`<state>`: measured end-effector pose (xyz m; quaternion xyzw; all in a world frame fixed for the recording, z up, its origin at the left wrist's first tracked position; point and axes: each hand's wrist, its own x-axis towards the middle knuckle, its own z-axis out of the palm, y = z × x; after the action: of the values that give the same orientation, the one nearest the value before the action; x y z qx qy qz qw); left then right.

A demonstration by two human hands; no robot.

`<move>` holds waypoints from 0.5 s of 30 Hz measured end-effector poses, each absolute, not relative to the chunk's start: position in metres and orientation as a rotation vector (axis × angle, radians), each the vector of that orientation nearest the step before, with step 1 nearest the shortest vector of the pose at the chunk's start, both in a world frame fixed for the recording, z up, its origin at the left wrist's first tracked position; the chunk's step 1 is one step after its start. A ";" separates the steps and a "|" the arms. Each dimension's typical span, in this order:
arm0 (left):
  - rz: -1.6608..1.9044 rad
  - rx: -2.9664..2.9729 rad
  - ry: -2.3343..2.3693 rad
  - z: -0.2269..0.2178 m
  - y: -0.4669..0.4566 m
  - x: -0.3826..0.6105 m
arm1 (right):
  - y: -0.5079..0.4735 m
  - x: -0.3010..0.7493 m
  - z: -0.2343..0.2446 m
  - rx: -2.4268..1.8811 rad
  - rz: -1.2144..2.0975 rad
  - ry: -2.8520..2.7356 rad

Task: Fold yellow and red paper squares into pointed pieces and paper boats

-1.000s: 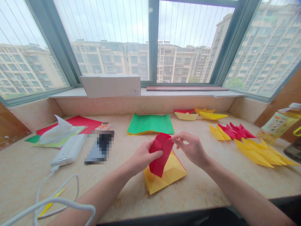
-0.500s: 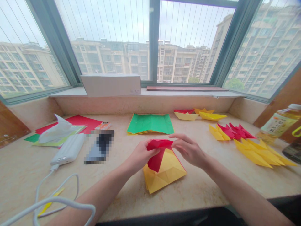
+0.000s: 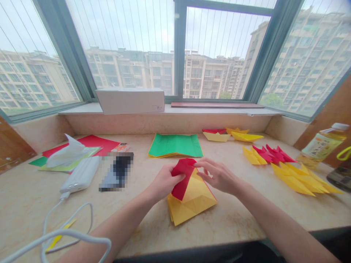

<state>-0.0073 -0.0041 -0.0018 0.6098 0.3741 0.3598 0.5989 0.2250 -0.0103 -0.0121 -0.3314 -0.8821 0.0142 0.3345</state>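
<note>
Left fingers [image 3: 179,178] pinching folded red paper [image 3: 180,190], right fingers [image 3: 202,165] at its edge, grip unclear, counter [image 3: 323,215] spreading rightward.

Over the stone counter [image 3: 233,226], I see the left hand [image 3: 163,181] pinching a folded red paper [image 3: 185,168] above yellow sheets [image 3: 194,204] while the right hand [image 3: 221,178] has fingertips at its upper edge, a green sheet [image 3: 177,146] lying just beyond, paper boats [image 3: 246,137] farther back, and a bottle [image 3: 323,144] off right.

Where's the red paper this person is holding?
Below the head view's centre, the red paper is in the left hand, over the yellow paper, beside the right hand.
</note>
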 end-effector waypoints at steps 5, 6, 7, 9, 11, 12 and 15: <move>0.859 1.527 0.875 -0.005 -0.001 -0.007 | -0.009 0.224 -0.015 -0.890 0.197 -2.251; 0.865 1.553 0.880 -0.006 -0.001 -0.008 | -0.009 0.223 -0.015 -0.883 0.227 -2.246; 0.867 1.574 0.884 -0.007 0.000 -0.008 | -0.009 0.223 -0.014 -0.881 0.248 -2.239; 0.865 1.600 0.894 -0.009 0.000 -0.008 | -0.008 0.223 -0.014 -0.895 0.255 -2.223; 0.859 1.626 0.916 -0.010 0.000 -0.008 | -0.009 0.222 -0.013 -0.906 0.248 -2.220; 0.856 1.645 0.934 -0.011 0.000 -0.008 | -0.009 0.222 -0.013 -0.902 0.249 -2.222; 0.857 1.697 0.988 -0.011 0.000 -0.008 | -0.011 0.220 -0.009 -0.858 0.284 -2.242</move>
<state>-0.0077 -0.0003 -0.0112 0.6951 0.4049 0.3511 0.4792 0.2204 -0.0110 -0.0089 -0.3318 -0.8673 0.1100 0.3545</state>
